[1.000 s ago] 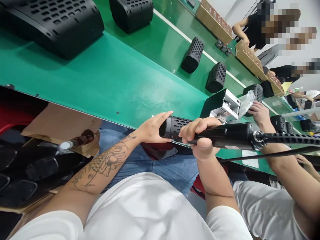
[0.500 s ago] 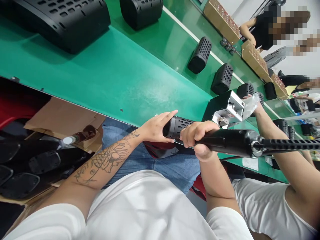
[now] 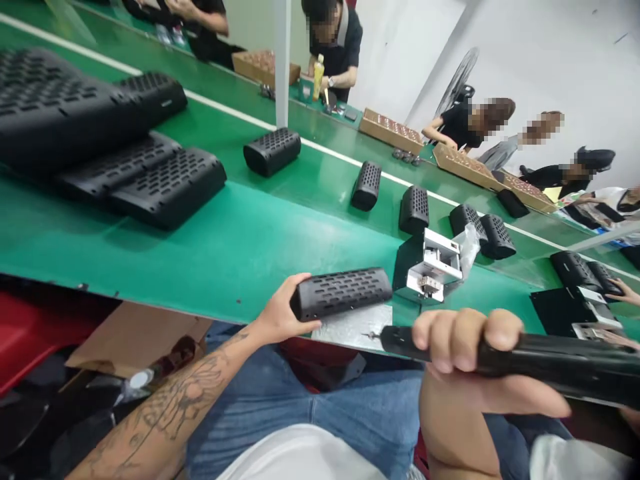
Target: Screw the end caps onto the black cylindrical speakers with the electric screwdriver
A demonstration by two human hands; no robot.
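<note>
Plastic, by its look, is forming the case, a long matt black block with rounded edges and rows of short slots running along its top. Below its near side a silvery sheet is lying on the smooth green table, its surface catching a dull shine. Whether the case is touching the sheet is not clear.

The left hand is gripping the left end of the case, its fingers reaching over the far edge and its thumb pressing along the near one, so the case is sitting directly between them. To the near right of the case, the right hand is holding a screwdriver, a smooth black cylinder; its fingers are wrapping over the barrel, and the thumb is stretching along the underside. The thin metal bit is pointing left above the sheet, just beside the case and apart from it.

Right of the case, a machine with a black body and bare silver metal parts is standing close by, with a crinkled clear bag hanging behind it. Beyond the case, more slotted cases are standing or lying in a loose line, and to its far left others are piling over one another. Farther beyond it, people are working along shallow cardboard trays.
</note>
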